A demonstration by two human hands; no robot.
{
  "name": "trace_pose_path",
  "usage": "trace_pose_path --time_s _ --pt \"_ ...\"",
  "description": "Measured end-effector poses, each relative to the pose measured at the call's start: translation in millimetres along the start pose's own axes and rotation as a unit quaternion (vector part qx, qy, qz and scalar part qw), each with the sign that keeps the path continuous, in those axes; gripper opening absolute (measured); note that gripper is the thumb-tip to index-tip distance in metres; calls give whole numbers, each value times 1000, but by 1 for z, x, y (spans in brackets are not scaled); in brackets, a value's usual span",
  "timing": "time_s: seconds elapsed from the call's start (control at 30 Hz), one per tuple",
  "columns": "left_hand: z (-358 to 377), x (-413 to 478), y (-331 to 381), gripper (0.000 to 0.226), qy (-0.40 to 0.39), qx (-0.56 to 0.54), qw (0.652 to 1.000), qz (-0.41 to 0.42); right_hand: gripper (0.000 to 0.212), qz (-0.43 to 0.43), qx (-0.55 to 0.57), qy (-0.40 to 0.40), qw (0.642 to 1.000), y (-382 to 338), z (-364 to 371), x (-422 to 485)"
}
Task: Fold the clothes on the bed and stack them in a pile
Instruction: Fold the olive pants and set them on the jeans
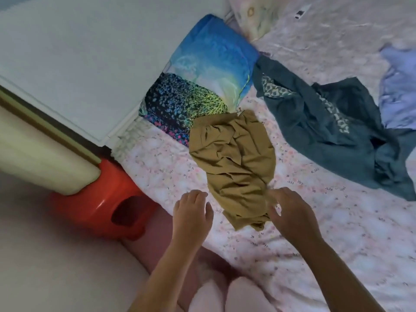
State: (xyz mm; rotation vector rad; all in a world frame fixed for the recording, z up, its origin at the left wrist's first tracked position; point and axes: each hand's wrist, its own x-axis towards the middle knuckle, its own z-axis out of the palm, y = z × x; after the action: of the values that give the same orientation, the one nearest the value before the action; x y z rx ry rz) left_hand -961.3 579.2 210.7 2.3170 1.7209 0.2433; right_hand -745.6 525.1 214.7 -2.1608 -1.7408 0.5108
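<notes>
A crumpled olive-brown garment [234, 158] lies in the middle of the bed's pink floral sheet [315, 233]. My right hand [292, 215] is at the garment's lower right edge, and its thumb and fingers pinch the fabric there. My left hand [193, 215] hovers just left of the garment's lower end with relaxed fingers, holding nothing. A dark teal garment [326, 124] lies spread and rumpled to the right. Beyond it, at the right edge, is a lavender garment [398, 91]. A dark speckled cloth [177, 102] lies by the wall.
A blue pillow [213, 57] leans at the back left of the bed, against the white wall. A red plastic stool [101, 203] stands on the floor beside the bed. A pale patterned pillow [254, 16] lies at the far end. My knees show at the bottom.
</notes>
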Motion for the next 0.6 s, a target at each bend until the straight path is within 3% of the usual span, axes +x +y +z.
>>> trace_pose_path --time_s 0.27,0.47,0.6 --pt "68 127 -50 23 -29 -30 999 3 29 123 37 -32 991 27 68 110" --pt "129 228 -91 22 -29 -42 999 -4 34 94 44 -35 994 36 126 211" --pt "170 299 -117 36 -11 -68 997 -35 32 24 29 -13 999 38 171 283"
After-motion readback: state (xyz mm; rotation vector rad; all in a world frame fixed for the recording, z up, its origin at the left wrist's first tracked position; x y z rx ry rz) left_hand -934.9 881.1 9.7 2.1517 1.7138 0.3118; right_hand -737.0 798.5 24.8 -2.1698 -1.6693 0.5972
